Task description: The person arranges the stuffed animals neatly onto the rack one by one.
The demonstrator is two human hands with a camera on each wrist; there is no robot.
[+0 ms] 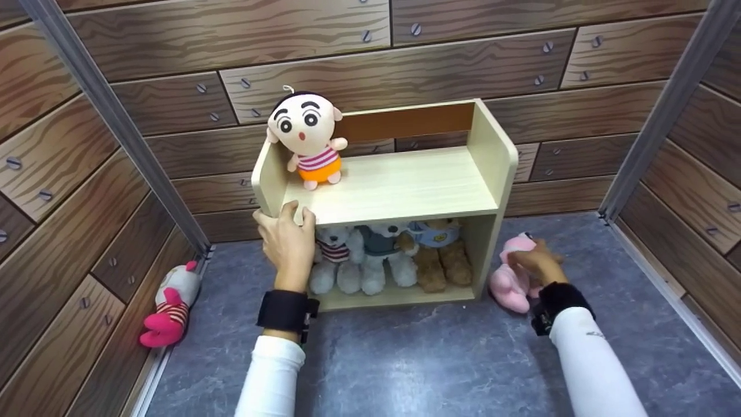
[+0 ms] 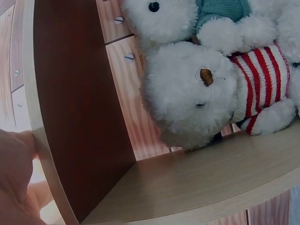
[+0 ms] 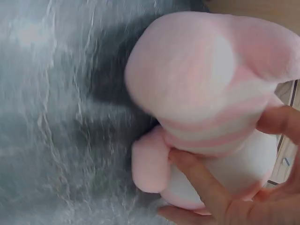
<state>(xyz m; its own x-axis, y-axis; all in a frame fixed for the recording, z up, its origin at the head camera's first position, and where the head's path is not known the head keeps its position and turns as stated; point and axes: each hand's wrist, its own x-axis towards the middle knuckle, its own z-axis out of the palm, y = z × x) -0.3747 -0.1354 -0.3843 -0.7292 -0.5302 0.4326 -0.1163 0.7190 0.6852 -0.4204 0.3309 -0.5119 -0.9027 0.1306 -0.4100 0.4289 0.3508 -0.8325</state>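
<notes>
My left hand grips the left front corner of the small wooden shelf, fingers bent over the edge of its board. In the left wrist view that hand shows only at the lower left, against the board's edge. My right hand holds a pink plush toy by its upper part, just right of the shelf. Seen from the right wrist, the fingers and thumb press around the toy's white-and-pink striped body, close over the grey floor.
A doll in orange shorts sits on the shelf's top left. Below it stand plush bears: one in red stripes, one in teal, a brown one in blue. A red-and-white plush leans by the left wall.
</notes>
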